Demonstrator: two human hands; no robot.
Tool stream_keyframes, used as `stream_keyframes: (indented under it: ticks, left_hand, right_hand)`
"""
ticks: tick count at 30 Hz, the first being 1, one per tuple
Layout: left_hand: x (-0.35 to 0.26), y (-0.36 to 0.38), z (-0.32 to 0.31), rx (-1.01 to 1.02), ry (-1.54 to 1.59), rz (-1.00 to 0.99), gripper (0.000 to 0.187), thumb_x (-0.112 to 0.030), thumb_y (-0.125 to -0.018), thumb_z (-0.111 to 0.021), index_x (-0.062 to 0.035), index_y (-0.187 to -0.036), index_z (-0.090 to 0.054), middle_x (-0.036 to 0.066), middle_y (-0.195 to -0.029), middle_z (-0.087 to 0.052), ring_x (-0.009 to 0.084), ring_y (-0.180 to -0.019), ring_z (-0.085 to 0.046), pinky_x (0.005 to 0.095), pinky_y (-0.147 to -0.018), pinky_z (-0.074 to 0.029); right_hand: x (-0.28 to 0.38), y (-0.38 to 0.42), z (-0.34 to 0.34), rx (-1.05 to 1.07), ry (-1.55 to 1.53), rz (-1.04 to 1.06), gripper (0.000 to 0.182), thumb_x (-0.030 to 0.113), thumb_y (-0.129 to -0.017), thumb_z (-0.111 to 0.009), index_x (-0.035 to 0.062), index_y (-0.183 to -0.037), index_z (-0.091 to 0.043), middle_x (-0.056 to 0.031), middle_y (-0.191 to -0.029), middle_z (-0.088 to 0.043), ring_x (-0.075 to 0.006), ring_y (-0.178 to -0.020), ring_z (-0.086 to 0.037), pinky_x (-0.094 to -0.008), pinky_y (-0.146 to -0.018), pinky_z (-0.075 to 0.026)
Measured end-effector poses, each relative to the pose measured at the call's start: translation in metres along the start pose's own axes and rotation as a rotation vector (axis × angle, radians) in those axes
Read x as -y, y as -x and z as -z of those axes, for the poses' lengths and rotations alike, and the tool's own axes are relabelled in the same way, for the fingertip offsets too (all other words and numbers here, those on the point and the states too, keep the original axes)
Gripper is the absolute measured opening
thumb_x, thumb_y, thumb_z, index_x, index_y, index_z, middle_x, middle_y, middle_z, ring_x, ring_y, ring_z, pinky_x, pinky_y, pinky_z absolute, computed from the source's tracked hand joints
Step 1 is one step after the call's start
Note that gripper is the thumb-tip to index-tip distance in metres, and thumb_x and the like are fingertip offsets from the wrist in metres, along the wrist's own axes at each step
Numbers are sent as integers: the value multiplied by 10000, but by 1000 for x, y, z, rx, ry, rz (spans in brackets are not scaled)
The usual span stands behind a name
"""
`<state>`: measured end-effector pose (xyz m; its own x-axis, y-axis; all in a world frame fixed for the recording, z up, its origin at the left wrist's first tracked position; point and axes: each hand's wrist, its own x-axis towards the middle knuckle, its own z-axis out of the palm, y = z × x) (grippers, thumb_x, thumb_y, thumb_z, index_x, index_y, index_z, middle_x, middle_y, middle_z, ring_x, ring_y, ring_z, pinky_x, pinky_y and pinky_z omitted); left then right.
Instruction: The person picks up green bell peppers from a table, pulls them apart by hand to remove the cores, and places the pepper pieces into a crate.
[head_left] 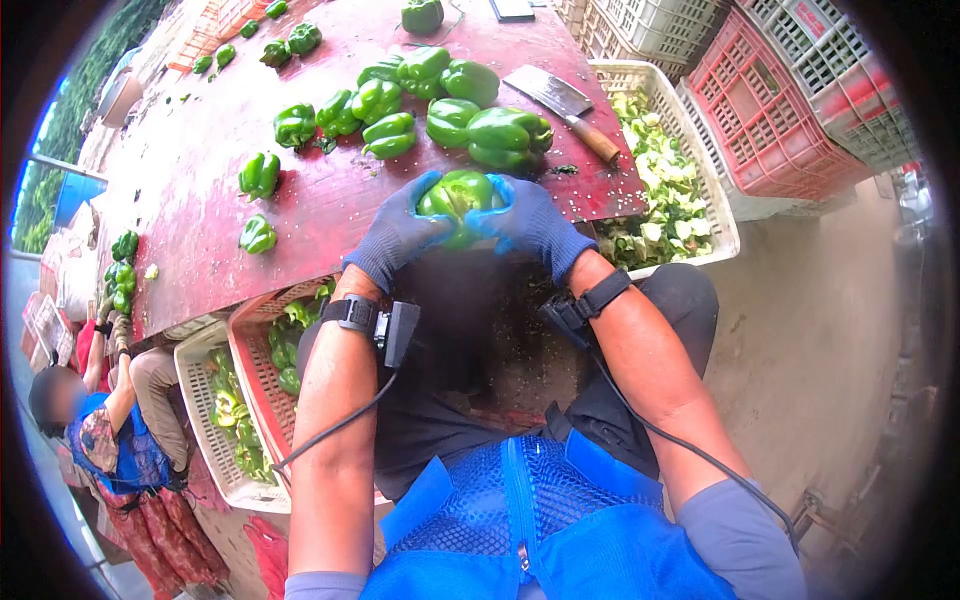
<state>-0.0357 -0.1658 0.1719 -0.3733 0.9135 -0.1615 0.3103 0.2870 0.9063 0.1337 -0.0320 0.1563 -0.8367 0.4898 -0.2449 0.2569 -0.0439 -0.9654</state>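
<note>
In blue gloves, my left hand (pixel 408 226) and my right hand (pixel 532 222) hold one green pepper (pixel 460 194) between them, at the near edge of the red table (pixel 200 200). Fingers of both hands wrap round its sides, and a pale patch shows on its upper face. Just beyond the hands lies a large green pepper (pixel 505 138) with several others grouped to its left. A cleaver (pixel 550 92) with a wooden handle rests on the table to the right of that group.
A white crate (pixel 733 232) of pale green pieces stands at the table's right. Below the left edge are a red crate (pixel 255 375) and a white crate (pixel 205 425) of pepper pieces. A co-worker (pixel 125 450) sits at far left. Stacked crates (pixel 770 110) stand upper right.
</note>
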Motion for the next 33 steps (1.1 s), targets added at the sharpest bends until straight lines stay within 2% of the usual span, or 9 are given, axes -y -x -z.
stream_keyframes:
  ticks: [13,15,16,21,25,26,27,29,33]
  left_hand:
    - [7,7,21,221,364,89,739,-36,-720,-637,-25,-1432,-440,48,-1312,-567,131,-1143,-549,289,-985,-459]
    - [0,10,22,231,534,58,712,0,-727,-608,-56,-1422,-466,31,-1210,-599,105,-965,-583,248,-782,-512]
    - [-4,12,22,234,531,58,712,0,-727,-608,-56,-1422,-466,31,-1210,-599,105,-965,-583,248,-782,-512]
    - [-23,20,29,212,483,-83,642,-10,-782,-575,-22,-1414,-463,47,-1271,-586,133,-1039,-592,264,-856,-509]
    - [-23,28,46,238,843,-158,629,-22,-799,-560,11,-1416,-440,100,-1377,-530,189,-1202,-549,281,-968,-463]
    - [-19,29,53,34,371,-275,670,-84,-788,-576,28,-1428,-412,121,-1388,-517,213,-1238,-526,313,-1017,-436]
    - [-16,37,60,18,364,-271,670,-84,-788,-576,28,-1428,-412,121,-1388,-517,213,-1238,-526,313,-1017,-436]
    - [-23,57,69,114,791,-125,699,-144,-785,-596,50,-1426,-396,144,-1407,-502,248,-1288,-496,357,-1082,-394]
    - [-25,88,70,76,943,-140,725,-162,-789,-599,63,-1436,-360,180,-1468,-433,298,-1344,-443,402,-1140,-340]
  right_hand:
    - [-18,-7,3,-166,-116,21,362,153,-851,-676,39,-1188,-612,-61,-902,-679,-128,-623,-635,-268,-476,-537]
    - [-16,-6,4,-193,-138,10,347,154,-854,-667,41,-1178,-615,-61,-893,-677,-132,-618,-634,-271,-472,-536]
    - [-15,-5,6,-186,-165,-26,334,155,-854,-662,42,-1165,-616,-64,-893,-674,-139,-623,-637,-273,-468,-535]
    - [-12,-3,13,-169,-333,-96,309,192,-859,-651,54,-1134,-619,-83,-898,-668,-164,-657,-646,-297,-467,-540]
    - [-2,6,14,-105,-495,-76,333,285,-878,-626,82,-1140,-608,-82,-912,-657,-186,-668,-633,-332,-487,-520]
    - [2,8,13,-58,-566,-77,335,287,-879,-625,88,-1147,-604,-78,-920,-657,-185,-656,-624,-326,-487,-505]
    - [7,9,10,-8,-637,-79,337,290,-880,-623,95,-1154,-599,-75,-927,-657,-183,-644,-616,-320,-487,-490]
    - [17,17,2,26,-682,-86,326,286,-882,-619,108,-1155,-598,-75,-926,-658,-182,-637,-611,-317,-484,-476]
    - [25,24,-10,119,-698,-76,318,271,-894,-615,94,-1157,-596,-73,-927,-662,-187,-662,-633,-316,-487,-486]
